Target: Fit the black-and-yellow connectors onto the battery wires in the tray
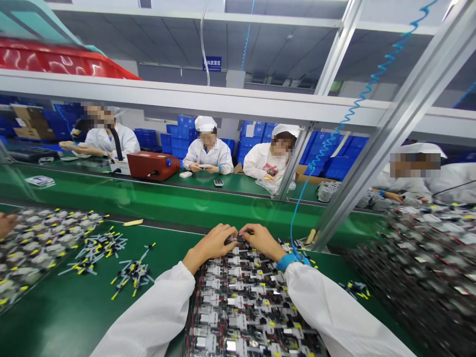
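Note:
A clear tray (pixel 238 302) packed with rows of small white-and-black assemblies with red wires and yellow tips lies before me. At its far end my left hand (pixel 219 240) is closed, thumb and fingers bent around a small part. Close beside it, my right hand (pixel 262 242) pinches with thumb and forefinger at the same spot. What the fingertips hold is too small and covered to make out. A blue wrist strap (pixel 286 261) circles my right wrist, with a coiled blue cord (pixel 302 198) running up from there.
Loose pale sticks with yellow ends (pixel 134 275) lie in piles left of the tray. Another filled tray (pixel 40 243) stands at far left, a person's hand (pixel 6 223) at its edge. Stacked trays (pixel 420 267) rise at right. A metal post (pixel 394 124) slants nearby; co-workers sit across.

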A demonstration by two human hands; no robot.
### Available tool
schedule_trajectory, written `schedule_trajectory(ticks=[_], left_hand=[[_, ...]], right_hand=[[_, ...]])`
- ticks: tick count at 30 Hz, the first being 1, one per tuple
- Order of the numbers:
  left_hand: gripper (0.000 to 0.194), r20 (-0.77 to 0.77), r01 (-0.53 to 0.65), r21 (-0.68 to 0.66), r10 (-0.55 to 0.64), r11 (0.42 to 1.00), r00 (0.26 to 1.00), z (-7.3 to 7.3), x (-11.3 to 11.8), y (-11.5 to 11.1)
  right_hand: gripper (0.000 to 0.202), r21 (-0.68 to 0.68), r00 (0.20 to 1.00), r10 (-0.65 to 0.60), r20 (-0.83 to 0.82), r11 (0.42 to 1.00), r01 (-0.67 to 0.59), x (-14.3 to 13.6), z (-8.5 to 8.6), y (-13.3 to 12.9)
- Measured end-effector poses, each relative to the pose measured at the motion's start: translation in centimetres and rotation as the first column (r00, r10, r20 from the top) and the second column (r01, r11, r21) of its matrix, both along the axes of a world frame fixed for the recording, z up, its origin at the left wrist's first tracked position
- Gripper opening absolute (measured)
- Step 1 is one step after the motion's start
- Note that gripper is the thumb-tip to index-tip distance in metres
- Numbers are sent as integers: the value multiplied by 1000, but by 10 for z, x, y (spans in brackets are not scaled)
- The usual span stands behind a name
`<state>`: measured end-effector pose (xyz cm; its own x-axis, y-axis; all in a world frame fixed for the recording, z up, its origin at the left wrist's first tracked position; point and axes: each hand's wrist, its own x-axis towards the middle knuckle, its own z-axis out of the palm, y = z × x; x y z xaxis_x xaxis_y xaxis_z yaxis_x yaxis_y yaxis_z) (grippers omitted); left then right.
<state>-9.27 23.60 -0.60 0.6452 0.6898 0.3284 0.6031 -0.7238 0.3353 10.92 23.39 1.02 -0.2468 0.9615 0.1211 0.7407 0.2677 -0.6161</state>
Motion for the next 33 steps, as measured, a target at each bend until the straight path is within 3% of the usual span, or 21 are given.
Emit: schedule_trajectory(ticks=[7,11,33], left_hand=[[28,143,-54,-107,69,993,987,-16,-3,12],[26,162,-62,-141,85,988,983,-21,-3,18],[16,156,-82,-124,101,989,983,-22,3,17]], right_hand=[[21,26,998,54,-13,998,-54,-4,-5,1],[20,33,997,74,-2,997,-74,-5,-5,2],[20,-3,995,76,57,997,-76,-6,-11,4]])
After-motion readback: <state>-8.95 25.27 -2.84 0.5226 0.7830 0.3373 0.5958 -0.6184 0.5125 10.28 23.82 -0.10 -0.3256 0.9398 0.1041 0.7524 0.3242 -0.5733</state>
